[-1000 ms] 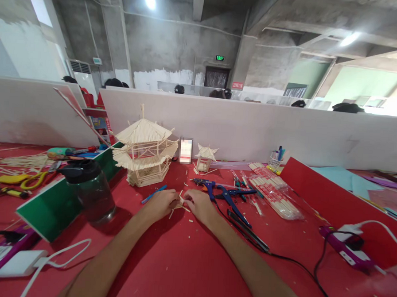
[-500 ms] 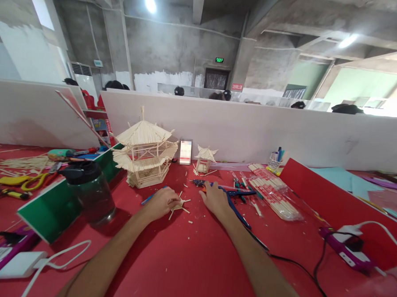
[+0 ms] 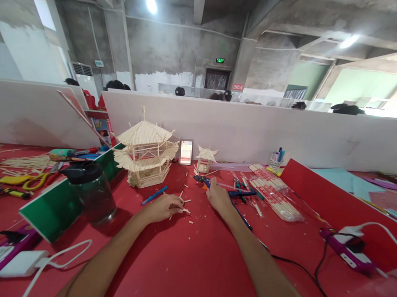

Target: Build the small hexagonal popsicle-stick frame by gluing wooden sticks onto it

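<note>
We're pinching 1 stick frame (image 3: pixel 186 201) w/ L hand (image 3: pixel 166 207), front-R of 1 lg. pavilion (image 3: pixel 146 164), & gripping 1 glue gun (image 3: pixel 202 179) w/ R hand (image 3: pixel 220 197), farther R of it. 1 sm. pavilion (image 3: pixel 206 154) is standing R of the lg. one; 1 pen (image 3: pixel 155 195) is lying in front.

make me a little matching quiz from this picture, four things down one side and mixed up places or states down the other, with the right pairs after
1. left hand
2. right hand
3. large pavilion model of pale wooden sticks
4. slim blue pen-like stick

A. has two roof tiers
B. on the blue glue gun with a pointed nozzle
C. lying on the red table, near the large pavilion's base
D. at the small spoked frame of pale sticks

Pairs: 1-D, 2-B, 3-A, 4-C
</note>
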Demonstrator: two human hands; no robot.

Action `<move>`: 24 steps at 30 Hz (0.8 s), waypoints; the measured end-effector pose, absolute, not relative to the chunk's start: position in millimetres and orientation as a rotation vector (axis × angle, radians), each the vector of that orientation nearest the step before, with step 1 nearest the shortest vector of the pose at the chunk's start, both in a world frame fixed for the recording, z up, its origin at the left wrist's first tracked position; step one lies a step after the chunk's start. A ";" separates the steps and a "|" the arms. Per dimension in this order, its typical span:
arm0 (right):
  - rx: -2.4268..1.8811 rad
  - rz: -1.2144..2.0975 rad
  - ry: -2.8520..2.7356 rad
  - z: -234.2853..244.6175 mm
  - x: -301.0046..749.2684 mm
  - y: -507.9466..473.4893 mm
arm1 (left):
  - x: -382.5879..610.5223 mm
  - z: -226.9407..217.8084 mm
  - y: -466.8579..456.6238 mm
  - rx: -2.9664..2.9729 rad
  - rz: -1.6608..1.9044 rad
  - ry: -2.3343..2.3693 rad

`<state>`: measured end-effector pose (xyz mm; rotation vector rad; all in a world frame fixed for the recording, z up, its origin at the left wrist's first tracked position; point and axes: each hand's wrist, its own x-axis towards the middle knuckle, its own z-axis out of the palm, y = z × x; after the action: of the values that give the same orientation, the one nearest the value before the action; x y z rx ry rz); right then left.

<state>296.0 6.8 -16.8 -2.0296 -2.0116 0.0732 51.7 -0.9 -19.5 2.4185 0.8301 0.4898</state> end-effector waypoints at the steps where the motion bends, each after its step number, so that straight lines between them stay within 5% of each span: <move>1: -1.982 0.096 -1.970 -16.7 298.3 7.3 | 51.4 -19.4 -0.6 2.403 0.477 0.825; 8: -1.377 0.306 -1.588 -26.5 313.8 17.1 | 49.3 -25.5 5.3 2.364 0.565 0.897; 13: -1.045 0.768 -1.281 -28.9 313.2 23.7 | 50.5 -33.4 9.0 2.332 0.650 0.944; 24: -0.847 1.319 -1.184 -17.4 318.0 7.5 | 29.7 -18.7 20.6 2.332 0.837 1.426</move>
<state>318.0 7.5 -17.4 -0.8466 -1.1844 1.3191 29.7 20.6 -18.7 2.3317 1.4260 0.8371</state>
